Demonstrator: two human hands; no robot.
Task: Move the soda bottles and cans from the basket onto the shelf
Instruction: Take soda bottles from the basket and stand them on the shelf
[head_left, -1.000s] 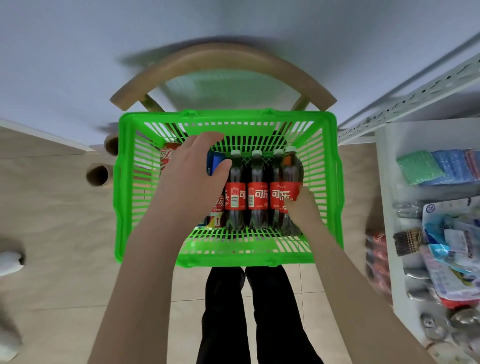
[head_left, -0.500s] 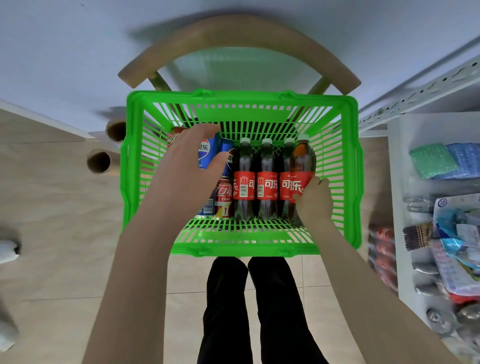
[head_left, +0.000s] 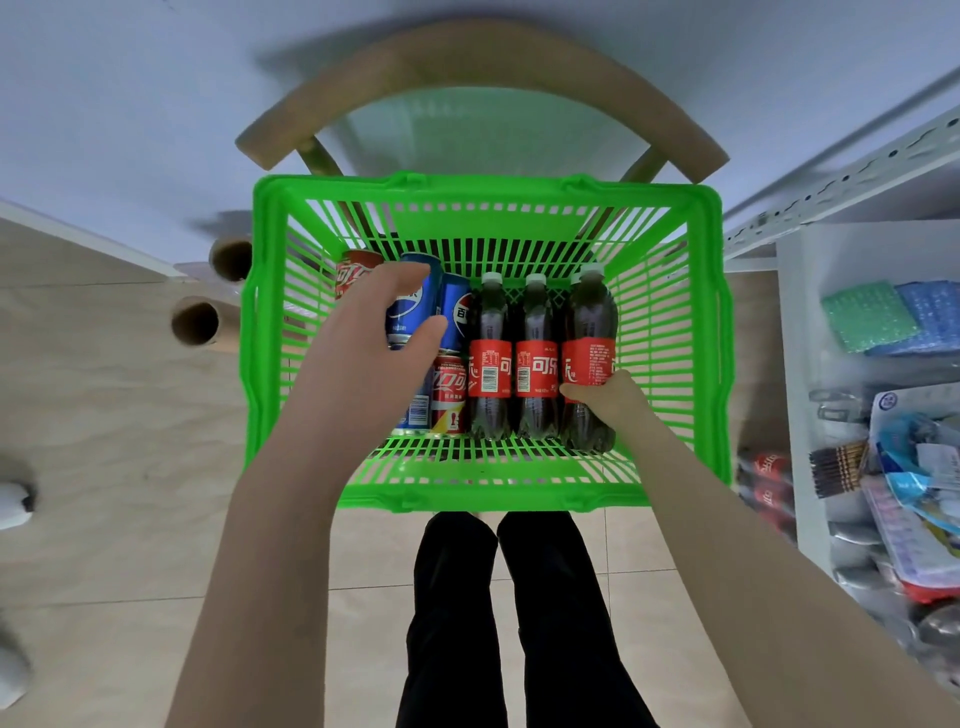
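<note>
Left hand (head_left: 363, 343) is gripping a blue can (head_left: 410, 306); right hand (head_left: 613, 397) is gripping the rightmost bottle (head_left: 589, 332). Green basket (head_left: 488, 187) is sitting on a chair (head_left: 467, 62); a cluttered shelf (head_left: 800, 364) is standing just beside.

Left hand (head_left: 363, 353) now curled around the blue can (head_left: 410, 306), fingers spread earlier. Right hand (head_left: 610, 397) now clasping the rightmost bottle (head_left: 589, 353), lifted above its neighbours.

light: bright, even | shadows: soft on wall | edges: fisheye-bent, blurred | glare: seemingly none
</note>
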